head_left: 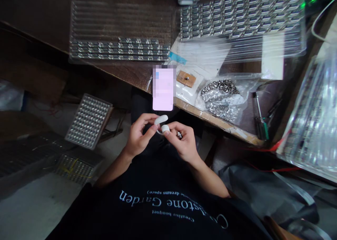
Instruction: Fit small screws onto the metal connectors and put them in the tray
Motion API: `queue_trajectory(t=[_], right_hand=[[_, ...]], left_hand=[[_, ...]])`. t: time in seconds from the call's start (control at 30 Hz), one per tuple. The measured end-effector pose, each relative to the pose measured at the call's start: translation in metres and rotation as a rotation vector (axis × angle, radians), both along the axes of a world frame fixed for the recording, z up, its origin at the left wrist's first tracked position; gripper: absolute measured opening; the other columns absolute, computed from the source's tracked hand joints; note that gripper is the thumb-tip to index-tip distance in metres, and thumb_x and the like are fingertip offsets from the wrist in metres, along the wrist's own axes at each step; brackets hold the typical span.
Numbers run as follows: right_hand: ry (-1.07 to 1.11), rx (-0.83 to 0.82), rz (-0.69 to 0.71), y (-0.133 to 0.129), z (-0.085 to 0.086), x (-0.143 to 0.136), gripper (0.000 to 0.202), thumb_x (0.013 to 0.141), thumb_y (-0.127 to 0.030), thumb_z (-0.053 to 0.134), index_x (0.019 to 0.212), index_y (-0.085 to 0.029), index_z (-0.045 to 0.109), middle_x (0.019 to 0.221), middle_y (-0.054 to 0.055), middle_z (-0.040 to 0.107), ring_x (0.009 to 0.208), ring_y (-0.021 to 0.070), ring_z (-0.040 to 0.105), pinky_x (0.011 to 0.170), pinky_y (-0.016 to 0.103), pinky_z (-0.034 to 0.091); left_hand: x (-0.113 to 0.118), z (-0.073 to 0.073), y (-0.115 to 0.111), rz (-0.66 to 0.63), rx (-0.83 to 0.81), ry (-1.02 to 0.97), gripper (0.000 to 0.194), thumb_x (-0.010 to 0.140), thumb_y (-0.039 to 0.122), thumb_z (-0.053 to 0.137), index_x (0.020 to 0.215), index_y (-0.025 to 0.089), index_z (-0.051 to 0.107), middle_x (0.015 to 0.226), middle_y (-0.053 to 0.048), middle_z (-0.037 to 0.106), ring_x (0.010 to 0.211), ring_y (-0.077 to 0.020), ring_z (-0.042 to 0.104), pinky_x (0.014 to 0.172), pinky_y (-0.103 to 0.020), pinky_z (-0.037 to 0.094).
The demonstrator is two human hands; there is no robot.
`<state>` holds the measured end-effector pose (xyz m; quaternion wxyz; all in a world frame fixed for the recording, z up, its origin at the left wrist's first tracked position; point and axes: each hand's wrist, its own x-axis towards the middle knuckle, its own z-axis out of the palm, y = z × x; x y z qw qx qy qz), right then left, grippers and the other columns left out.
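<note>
Black shirt (142, 222) reading "Garden", "Creative bouquet", left hand (139, 136) gripping white object (161, 119)

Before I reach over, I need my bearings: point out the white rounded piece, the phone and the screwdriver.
White rounded piece (161, 119): head view, middle of its broad side.
Phone (163, 90): head view, on the lit screen.
Screwdriver (262, 124): head view, on the handle.

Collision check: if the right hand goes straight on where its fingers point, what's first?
Right hand would likely first meet the white oval piece in the left hand; depth is unclear from this single view.
</note>
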<state>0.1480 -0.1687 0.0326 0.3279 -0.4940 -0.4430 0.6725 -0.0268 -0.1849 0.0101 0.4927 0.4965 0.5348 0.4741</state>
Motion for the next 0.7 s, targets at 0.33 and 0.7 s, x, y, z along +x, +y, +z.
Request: queue_trajectory(t=[0.33, 0.7], right_hand=[[-0.002, 0.009, 0.006, -0.0003, -0.0016, 0.0008, 0.039, 0.087, -0.054, 0.07, 0.09, -0.016, 0.076, 0.054, -0.008, 0.034, 0.052, 0.0089, 0.027, 0.054, 0.027, 0.025], [-0.023, 0.006, 0.093, 0.0019, -0.0085, 0.0066, 0.043, 0.083, -0.048, 0.074, 0.109, -0.015, 0.078, 0.056, -0.009, 0.035, 0.053, 0.009, 0.029, 0.055, 0.026, 0.026]], left_hand=[[0.0024, 0.0024, 0.0002, 0.031, -0.018, 0.033, 0.028, 0.095, 0.041, 0.07, 0.113, 0.02, 0.069, 0.097, -0.006, 0.075, 0.082, -0.017, 0.072, 0.076, -0.026, 0.059], [0.0007, 0.0003, 0.0046, 0.153, -0.01, 0.077, 0.029, 0.095, 0.043, 0.07, 0.108, 0.018, 0.07, 0.08, -0.003, 0.072, 0.07, -0.0148, 0.069, 0.064, -0.022, 0.055]])
